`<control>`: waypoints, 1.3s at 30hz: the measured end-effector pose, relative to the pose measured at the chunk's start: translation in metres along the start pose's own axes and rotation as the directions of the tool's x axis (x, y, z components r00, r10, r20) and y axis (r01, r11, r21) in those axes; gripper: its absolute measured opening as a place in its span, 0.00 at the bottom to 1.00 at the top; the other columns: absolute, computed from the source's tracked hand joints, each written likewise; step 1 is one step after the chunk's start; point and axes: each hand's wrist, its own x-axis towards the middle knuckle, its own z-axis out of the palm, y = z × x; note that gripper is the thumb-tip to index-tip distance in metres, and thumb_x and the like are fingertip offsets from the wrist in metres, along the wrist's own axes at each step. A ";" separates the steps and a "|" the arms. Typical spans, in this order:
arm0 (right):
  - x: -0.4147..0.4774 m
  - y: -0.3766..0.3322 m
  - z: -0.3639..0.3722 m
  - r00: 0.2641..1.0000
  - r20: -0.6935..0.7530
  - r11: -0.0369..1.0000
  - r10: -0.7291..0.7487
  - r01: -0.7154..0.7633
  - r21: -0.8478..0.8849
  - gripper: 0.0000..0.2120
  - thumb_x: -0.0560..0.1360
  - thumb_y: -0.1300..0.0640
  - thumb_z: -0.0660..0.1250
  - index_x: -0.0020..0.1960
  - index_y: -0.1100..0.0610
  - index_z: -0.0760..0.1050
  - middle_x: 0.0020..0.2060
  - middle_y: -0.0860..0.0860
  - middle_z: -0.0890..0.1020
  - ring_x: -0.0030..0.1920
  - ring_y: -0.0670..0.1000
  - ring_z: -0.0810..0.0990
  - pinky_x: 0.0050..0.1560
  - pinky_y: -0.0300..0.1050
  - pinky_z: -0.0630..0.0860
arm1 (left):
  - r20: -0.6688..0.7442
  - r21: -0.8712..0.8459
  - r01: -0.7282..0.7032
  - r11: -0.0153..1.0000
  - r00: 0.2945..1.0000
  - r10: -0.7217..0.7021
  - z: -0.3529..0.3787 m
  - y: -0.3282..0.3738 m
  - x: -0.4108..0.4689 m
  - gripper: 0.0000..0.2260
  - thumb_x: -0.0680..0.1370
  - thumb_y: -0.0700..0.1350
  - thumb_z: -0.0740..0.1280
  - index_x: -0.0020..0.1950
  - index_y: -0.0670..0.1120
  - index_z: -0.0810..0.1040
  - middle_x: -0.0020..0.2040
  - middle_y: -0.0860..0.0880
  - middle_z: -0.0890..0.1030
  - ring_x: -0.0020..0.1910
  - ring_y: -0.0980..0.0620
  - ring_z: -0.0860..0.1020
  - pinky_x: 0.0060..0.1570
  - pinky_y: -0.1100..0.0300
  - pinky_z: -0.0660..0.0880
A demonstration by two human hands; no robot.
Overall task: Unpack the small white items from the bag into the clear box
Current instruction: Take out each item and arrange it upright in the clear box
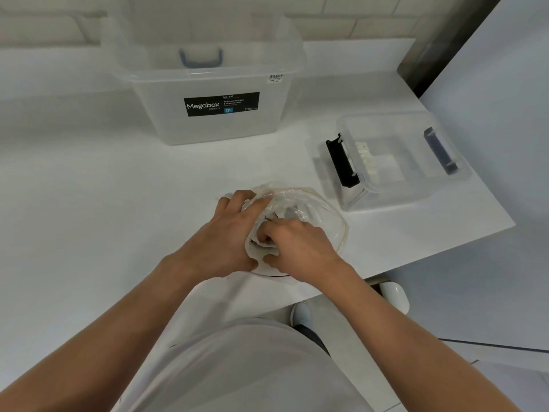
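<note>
A crumpled clear plastic bag (309,206) lies on the white table (89,203) near its front edge. My left hand (228,230) grips the bag's left side, fingers curled round the plastic. My right hand (297,248) reaches into the bag's mouth with curled fingers; what they hold is hidden. To the right stands a small clear box (395,179) with black clip handles. A row of small white items (367,157) lies along its left inner side.
A large clear Megabox storage bin (208,84) with its lid leaning behind stands at the back of the table. The table's right edge (475,185) runs diagonally just past the small box. Below the front edge I see the floor and a shoe (300,313).
</note>
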 end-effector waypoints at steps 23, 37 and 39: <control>-0.042 0.046 -0.062 0.875 -0.289 0.397 0.389 0.124 0.909 0.07 0.73 0.64 0.78 0.49 0.57 0.83 0.44 0.52 0.88 0.45 0.53 0.86 0.51 0.46 0.83 | -0.451 -0.521 -0.224 0.824 0.892 -0.042 -0.035 0.045 -0.004 0.19 0.72 0.51 0.78 0.62 0.58 0.82 0.64 0.59 0.77 0.66 0.62 0.75 0.66 0.62 0.71; -0.035 0.042 -0.080 0.856 -0.315 0.103 0.410 0.300 0.948 0.09 0.75 0.64 0.74 0.55 0.62 0.82 0.48 0.58 0.87 0.52 0.60 0.87 0.57 0.59 0.82 | -0.317 -0.807 -0.153 0.570 0.927 -0.201 -0.039 0.088 0.014 0.08 0.78 0.43 0.72 0.57 0.47 0.84 0.52 0.49 0.87 0.49 0.47 0.86 0.50 0.51 0.83; -0.035 0.046 -0.084 0.869 -0.302 0.099 0.393 0.287 0.953 0.08 0.75 0.64 0.74 0.54 0.60 0.82 0.49 0.57 0.87 0.52 0.59 0.87 0.56 0.57 0.83 | -0.306 -0.832 -0.148 0.535 0.927 -0.218 -0.040 0.092 0.018 0.07 0.79 0.41 0.71 0.56 0.44 0.84 0.50 0.47 0.87 0.48 0.46 0.86 0.50 0.52 0.83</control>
